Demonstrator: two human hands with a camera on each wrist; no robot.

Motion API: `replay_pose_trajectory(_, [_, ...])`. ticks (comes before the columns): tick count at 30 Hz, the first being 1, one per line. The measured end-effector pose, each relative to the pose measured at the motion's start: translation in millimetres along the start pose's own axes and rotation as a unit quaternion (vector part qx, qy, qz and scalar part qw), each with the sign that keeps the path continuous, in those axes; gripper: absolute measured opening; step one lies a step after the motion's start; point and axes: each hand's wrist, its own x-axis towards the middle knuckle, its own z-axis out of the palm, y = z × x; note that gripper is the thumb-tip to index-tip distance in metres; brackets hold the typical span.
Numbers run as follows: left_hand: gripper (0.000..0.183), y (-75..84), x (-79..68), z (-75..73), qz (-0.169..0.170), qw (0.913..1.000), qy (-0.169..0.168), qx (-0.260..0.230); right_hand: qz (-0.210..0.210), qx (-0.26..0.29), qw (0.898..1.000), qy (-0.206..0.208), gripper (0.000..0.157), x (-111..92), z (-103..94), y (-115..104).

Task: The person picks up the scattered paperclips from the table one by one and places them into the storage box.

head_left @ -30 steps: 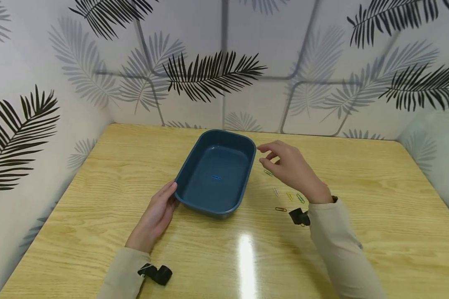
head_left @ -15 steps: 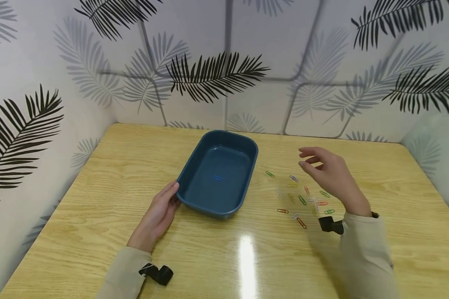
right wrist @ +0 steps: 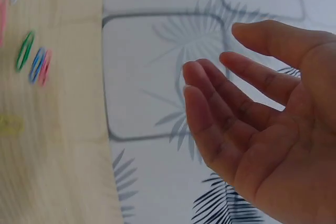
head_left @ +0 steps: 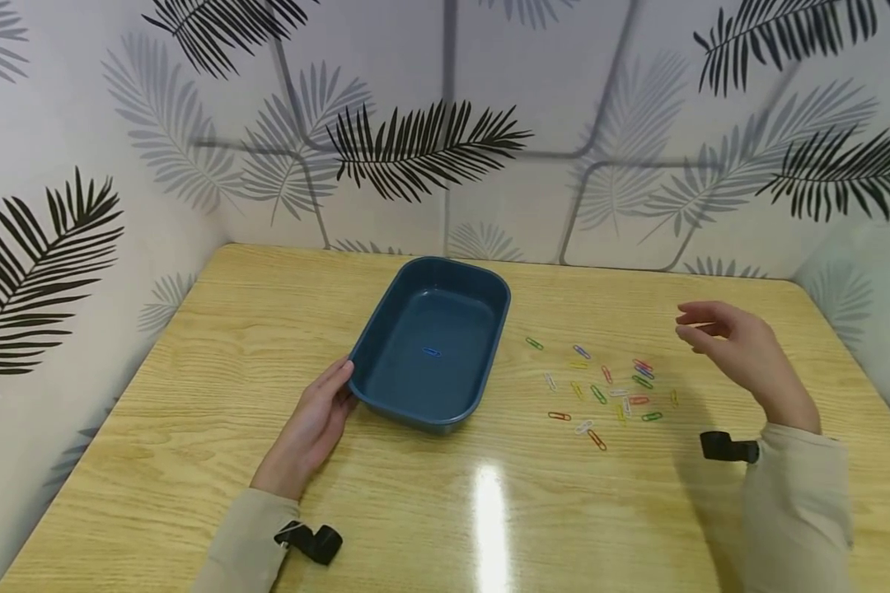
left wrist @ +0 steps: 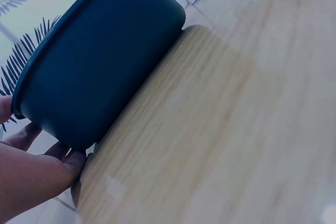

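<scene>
A deep blue rectangular plastic tub (head_left: 445,317) stands on the wooden table, one blue paper clip (head_left: 432,352) lying on its floor. My left hand (head_left: 307,432) grips the tub's near left corner. In the left wrist view, the thumb is at the rim and the fingers lie against the outer wall (left wrist: 100,61). To the right of the tub, several coloured paper clips lie scattered, among them a green clip (head_left: 599,394) and a red clip (head_left: 597,440). My right hand (head_left: 752,358) hovers right of the clips, fingers loosely bent, palm holding nothing.
The pale wooden table (head_left: 215,371) ends at a wall (head_left: 519,74) covered in leaf patterns. A bright light reflection (head_left: 489,527) falls on the table's front. Black wrist mounts (head_left: 728,447) sit at both sleeves.
My right hand has moved from beside the tub's right rim out to the right, past the clips, uncovering them. My left hand and the tub have stayed in place.
</scene>
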Motion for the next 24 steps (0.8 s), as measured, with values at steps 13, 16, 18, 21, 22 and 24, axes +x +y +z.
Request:
replay_pose_trajectory(13, [0.049, 1.3, 0.1, 1.0, -0.007, 0.9999, 0.011, -0.007, 0.042, -0.078, 0.986, -0.144, 0.045, -2.2, 0.6, 47.9])
replay_pose_trajectory(16, [0.049, 1.7, 0.0, 1.3, -0.006, 0.9998, 0.016, -0.01, 0.049, -0.078, 0.982, -0.166, 0.045, -0.1, 5.8, 51.8])
replay_pose_trajectory(18, [0.048, 1.3, 0.1, 1.9, -0.006, 0.9997, 0.018, -0.011, 0.051, -0.084, 0.979, -0.18, 0.045, 1.1, 9.1, 52.5])
replay_pose_trajectory(21, [0.047, 0.3, 0.0, 3.2, -0.006, 0.9997, 0.019, -0.011, 0.043, -0.096, 0.976, -0.191, 0.045, 2.0, 12.9, 52.7])
replay_pose_trajectory(22, [0.047, -0.1, 0.0, 3.5, -0.005, 0.9998, 0.019, -0.01, 0.039, -0.101, 0.976, -0.188, 0.043, 2.2, 14.1, 53.0])
replay_pose_trajectory(24, [0.046, -0.6, -0.3, 4.1, -0.003, 0.9998, 0.017, -0.006, 0.035, -0.109, 0.977, -0.181, 0.04, 2.3, 16.1, 53.7])
